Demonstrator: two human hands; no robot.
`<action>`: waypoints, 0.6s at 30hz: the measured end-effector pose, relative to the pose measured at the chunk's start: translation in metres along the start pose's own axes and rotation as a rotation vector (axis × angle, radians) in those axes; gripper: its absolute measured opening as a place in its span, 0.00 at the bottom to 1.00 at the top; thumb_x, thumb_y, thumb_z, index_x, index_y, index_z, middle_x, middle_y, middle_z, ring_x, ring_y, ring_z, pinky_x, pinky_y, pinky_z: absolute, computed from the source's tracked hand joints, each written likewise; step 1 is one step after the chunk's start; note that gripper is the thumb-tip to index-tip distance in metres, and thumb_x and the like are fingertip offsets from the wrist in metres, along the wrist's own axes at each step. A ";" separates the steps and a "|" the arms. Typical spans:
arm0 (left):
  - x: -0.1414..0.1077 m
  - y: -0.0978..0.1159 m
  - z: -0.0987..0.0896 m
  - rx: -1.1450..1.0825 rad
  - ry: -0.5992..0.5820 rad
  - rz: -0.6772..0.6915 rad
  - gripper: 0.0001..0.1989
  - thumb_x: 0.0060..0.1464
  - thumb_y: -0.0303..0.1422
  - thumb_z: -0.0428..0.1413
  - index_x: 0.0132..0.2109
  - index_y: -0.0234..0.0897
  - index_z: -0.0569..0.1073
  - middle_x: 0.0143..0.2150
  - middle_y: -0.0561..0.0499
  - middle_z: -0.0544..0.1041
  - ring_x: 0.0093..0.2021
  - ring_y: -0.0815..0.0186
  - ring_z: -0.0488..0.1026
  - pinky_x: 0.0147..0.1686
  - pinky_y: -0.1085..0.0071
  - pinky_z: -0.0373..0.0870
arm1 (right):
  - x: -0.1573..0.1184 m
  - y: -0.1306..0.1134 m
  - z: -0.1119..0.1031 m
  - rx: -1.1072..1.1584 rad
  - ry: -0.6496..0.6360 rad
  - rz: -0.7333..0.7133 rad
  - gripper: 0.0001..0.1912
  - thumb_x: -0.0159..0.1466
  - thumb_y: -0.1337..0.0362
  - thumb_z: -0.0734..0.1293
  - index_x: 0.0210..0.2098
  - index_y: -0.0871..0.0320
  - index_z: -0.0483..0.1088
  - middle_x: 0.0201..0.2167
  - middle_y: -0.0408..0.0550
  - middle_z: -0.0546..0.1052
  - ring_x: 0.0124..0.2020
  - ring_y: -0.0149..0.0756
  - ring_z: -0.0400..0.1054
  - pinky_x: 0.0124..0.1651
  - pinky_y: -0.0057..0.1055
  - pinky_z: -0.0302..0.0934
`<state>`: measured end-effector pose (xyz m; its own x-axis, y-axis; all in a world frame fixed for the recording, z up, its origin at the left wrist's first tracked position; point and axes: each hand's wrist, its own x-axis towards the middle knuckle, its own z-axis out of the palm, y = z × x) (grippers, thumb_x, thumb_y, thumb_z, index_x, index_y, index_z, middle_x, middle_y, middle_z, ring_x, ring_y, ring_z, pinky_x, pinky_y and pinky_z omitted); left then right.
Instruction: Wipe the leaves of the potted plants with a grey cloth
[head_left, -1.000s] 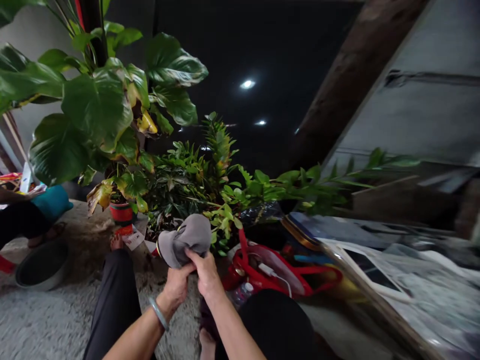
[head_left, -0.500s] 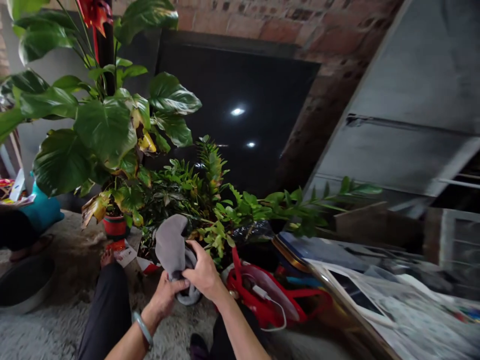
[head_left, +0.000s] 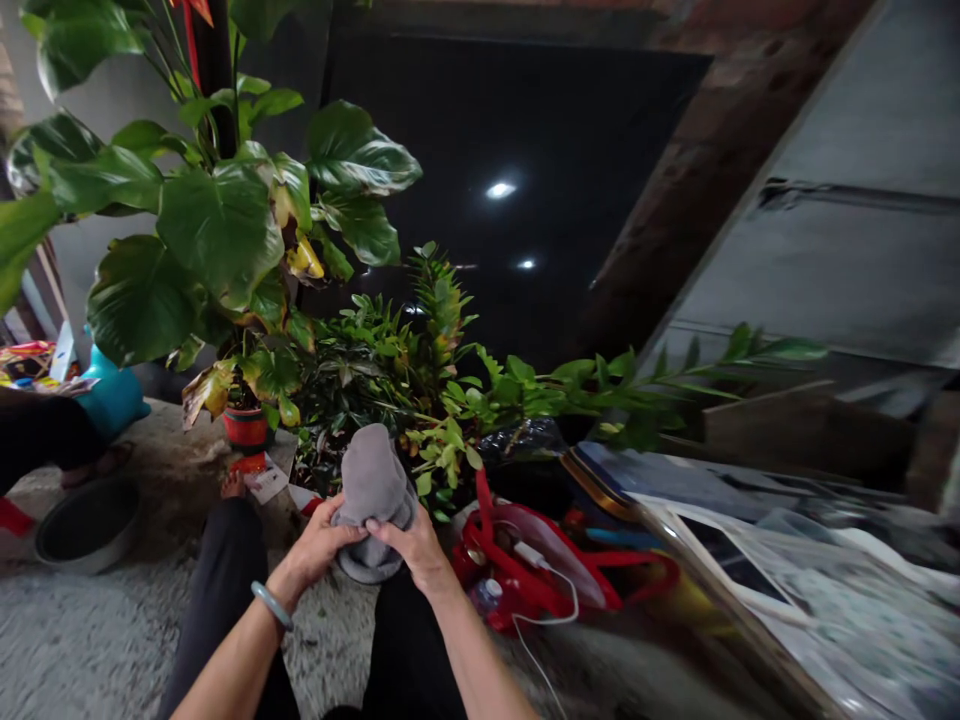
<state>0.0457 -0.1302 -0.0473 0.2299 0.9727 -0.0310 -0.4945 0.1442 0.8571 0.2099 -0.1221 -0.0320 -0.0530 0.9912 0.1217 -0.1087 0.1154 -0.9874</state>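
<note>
Between my hands is a soft, grey plush fabric piece (head_left: pixel 370 468), bunched up with a rounded top and a thick folded lower edge; its exact kind does not show. My left hand (head_left: pixel 324 545) grips its left side, thumb pressed on the front. From the right, my right hand (head_left: pixel 416 545) holds it the same way, the thumb close to the other one. The remaining fingers are largely hidden behind the fabric. It is held above my lap, in front of the low green plants. A pale bangle (head_left: pixel 271 606) circles my left wrist.
A red bag (head_left: pixel 592 575) with a white cable stands to the right, near a table (head_left: pixel 750 560) bearing a tablet-like device. Left are a potted leafy plant (head_left: pixel 246 428), a grey basin (head_left: pixel 88 530) and another person's leg (head_left: pixel 37 430). A dark panel (head_left: pixel 465 130) rises behind.
The grey fabric piece has turned and its top now stands more upright and rounded. Both thumbs have shifted onto its front. The view has moved slightly, lowering the hands' surroundings less than the wall.
</note>
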 end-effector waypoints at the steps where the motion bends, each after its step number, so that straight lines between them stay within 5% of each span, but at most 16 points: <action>1: -0.001 0.001 0.000 -0.002 -0.007 -0.005 0.24 0.32 0.33 0.73 0.43 0.37 0.84 0.39 0.47 0.84 0.45 0.53 0.78 0.52 0.62 0.71 | -0.002 -0.002 0.001 0.004 -0.051 0.024 0.31 0.44 0.56 0.81 0.47 0.54 0.78 0.45 0.51 0.84 0.50 0.51 0.77 0.59 0.46 0.67; 5: 0.005 -0.004 0.001 -0.079 0.052 -0.019 0.25 0.32 0.35 0.73 0.43 0.39 0.84 0.38 0.49 0.84 0.43 0.55 0.78 0.50 0.64 0.71 | -0.009 0.004 0.000 0.028 -0.053 0.042 0.30 0.46 0.53 0.81 0.47 0.54 0.78 0.46 0.52 0.84 0.51 0.52 0.76 0.58 0.46 0.67; 11: 0.025 -0.015 -0.005 -0.165 0.054 -0.022 0.27 0.33 0.39 0.74 0.44 0.37 0.83 0.36 0.49 0.83 0.38 0.59 0.77 0.46 0.65 0.72 | 0.002 0.036 0.001 0.088 0.159 0.158 0.29 0.44 0.48 0.81 0.41 0.54 0.78 0.40 0.53 0.85 0.45 0.54 0.78 0.53 0.49 0.70; 18: 0.066 0.000 -0.016 -0.209 0.046 -0.087 0.24 0.29 0.36 0.76 0.37 0.34 0.82 0.32 0.49 0.82 0.34 0.62 0.77 0.41 0.67 0.72 | 0.053 0.007 0.015 -0.034 0.057 0.059 0.25 0.44 0.52 0.81 0.38 0.56 0.78 0.37 0.53 0.85 0.41 0.52 0.80 0.49 0.44 0.73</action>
<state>0.0474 -0.0632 -0.0577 0.2430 0.9616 -0.1274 -0.6382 0.2574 0.7255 0.1917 -0.0698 -0.0307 -0.0021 0.9983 0.0584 -0.0728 0.0581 -0.9957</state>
